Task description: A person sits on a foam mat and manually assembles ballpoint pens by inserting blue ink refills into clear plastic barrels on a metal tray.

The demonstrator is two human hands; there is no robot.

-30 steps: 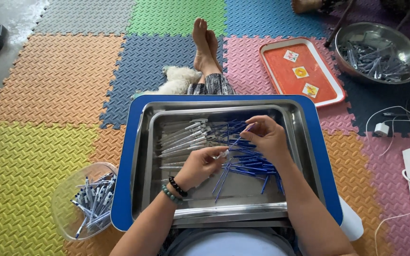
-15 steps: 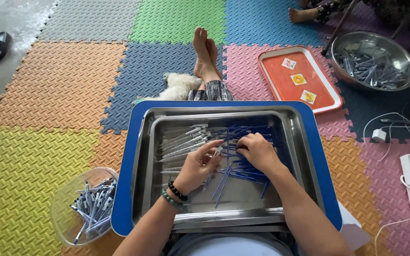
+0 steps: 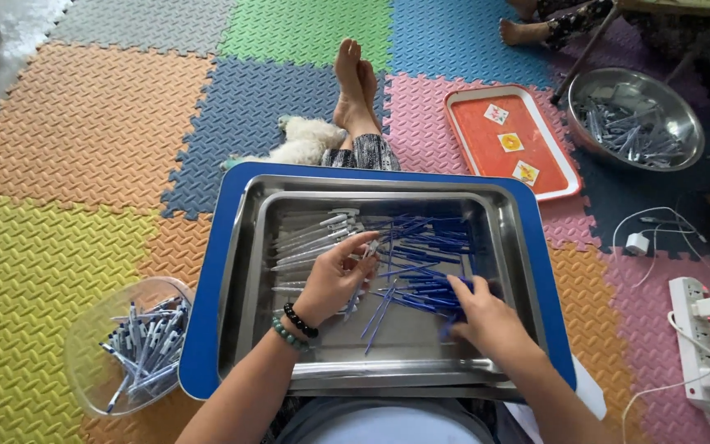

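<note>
— Colourful foam floor mats (image 3: pixel 84 123) surround me; what sits on my lap?

— I see a shiny rectangular steel tray (image 3: pixel 519 271) inside a blue-rimmed tray (image 3: pixel 207 312), its raised walls fencing everything in.

— And the hands?

— My left hand (image 3: pixel 334 279) rests with fingers curled over grey pen barrels (image 3: pixel 310 238); my right hand (image 3: pixel 486 316) pinches thin blue refills (image 3: pixel 421 247) near the right wall. Bare steel lies open along the near edge; a clear plastic bowl of pens (image 3: pixel 129 353) sits left.
</note>
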